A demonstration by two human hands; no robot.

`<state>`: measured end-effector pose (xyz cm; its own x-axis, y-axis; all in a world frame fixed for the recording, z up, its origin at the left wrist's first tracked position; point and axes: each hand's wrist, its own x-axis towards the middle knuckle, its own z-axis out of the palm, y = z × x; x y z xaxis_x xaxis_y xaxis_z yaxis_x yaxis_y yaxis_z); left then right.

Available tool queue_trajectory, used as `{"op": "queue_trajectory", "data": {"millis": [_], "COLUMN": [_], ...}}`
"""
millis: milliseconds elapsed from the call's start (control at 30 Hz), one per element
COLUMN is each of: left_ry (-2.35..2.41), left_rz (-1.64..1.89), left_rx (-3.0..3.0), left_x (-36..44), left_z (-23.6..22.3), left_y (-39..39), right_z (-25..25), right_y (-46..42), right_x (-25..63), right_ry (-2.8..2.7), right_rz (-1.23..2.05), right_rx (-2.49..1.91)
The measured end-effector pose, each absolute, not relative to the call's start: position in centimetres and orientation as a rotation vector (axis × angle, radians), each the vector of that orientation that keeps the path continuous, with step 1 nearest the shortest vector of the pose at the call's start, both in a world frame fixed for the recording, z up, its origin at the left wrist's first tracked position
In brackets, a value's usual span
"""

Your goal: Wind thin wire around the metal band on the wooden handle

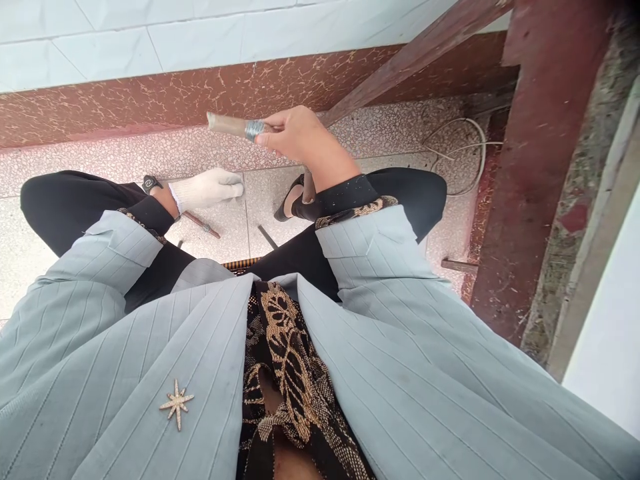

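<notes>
My right hand (296, 135) is bare and closed round a wooden stick (226, 124) with silvery wire (254, 130) wound about it. The stick's pale cut end points left, toward the wall. Another piece of wood (309, 187) shows below my right wrist; I cannot tell whether it joins the stick. My left hand (207, 189) wears a white knitted glove and hangs low over the floor between my knees. Its fingers are drawn together, and what they may hold is hidden. Just below the glove is a thin brown stick (203, 225) with a greyish band.
A red wooden frame (540, 167) stands close on my right, with a slanting brace (420, 53) reaching the floor. A white cable (483, 157) loops beside it. The tiled wall (200, 43) is ahead. A dark short rod (267, 237) is near my knees.
</notes>
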<state>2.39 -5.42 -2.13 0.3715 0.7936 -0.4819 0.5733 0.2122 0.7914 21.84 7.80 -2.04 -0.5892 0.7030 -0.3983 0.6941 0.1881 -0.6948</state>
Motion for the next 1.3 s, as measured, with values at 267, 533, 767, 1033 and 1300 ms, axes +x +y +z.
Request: {"op": "queue_trajectory", "data": {"millis": [267,533,767,1033,1300], "left_ry": [1.518,1.272,1.382,1.330,1.384], "left_rz": [0.206,0.564,0.402,0.176,0.149], "left_rx": [1.661,1.398,1.490,1.672,1.714], "left_x": [-0.2,-0.4,2.0,1.7,-0.1], "left_z": [-1.7,-3.1,-1.8,-1.7,-1.5], "left_y": [-4.1,-4.5,-5.2,-4.6,-4.7], "right_z": [-2.2,-0.5,-0.6,-3.0,-1.6], "right_y": [7.9,7.9,7.5,7.7,6.4], "right_x": [21.8,23.3,22.6,21.8,20.9], "right_ry": [-3.132,-2.195,-1.994,-2.512,-2.964], "right_rz": [1.850,2.168,1.808,1.552,2.043], "right_rx": [-1.019,-0.533,-1.108,-1.245,-0.933]}}
